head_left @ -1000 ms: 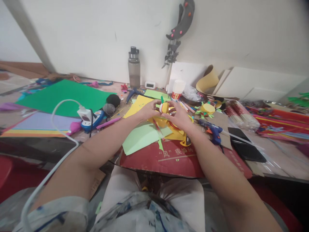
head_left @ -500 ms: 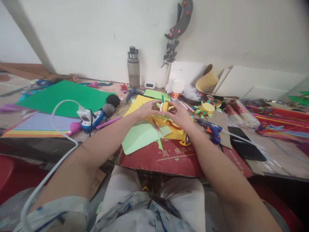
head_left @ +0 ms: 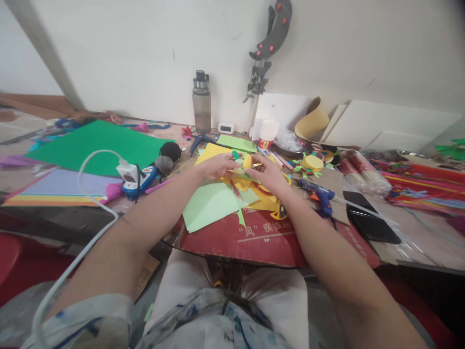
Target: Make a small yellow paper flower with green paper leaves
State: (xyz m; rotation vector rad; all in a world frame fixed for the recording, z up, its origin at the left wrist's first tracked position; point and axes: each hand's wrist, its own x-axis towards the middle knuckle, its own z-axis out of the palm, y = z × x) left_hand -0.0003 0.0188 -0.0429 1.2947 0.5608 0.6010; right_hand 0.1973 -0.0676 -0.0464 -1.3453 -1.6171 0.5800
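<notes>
Grasping a small yellow-and-green craft piece (head_left: 247,162), the left hand (head_left: 219,166) and right hand (head_left: 268,173) are turning its red-and-white part from view; below, red cardboard (head_left: 221,244) is showing “风”.

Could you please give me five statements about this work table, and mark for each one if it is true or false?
1. The left hand and the right hand hold a small yellow and green piece. True.
2. The blue glue gun is in the right hand. False: it lies between the right arm and the black phone.
3. The bottle is lying on its side. False: it stands upright near the wall.
4. The large dark green sheet lies left of the bottle. True.
5. The phone lies on that green sheet. False: it is on the right side.
</notes>
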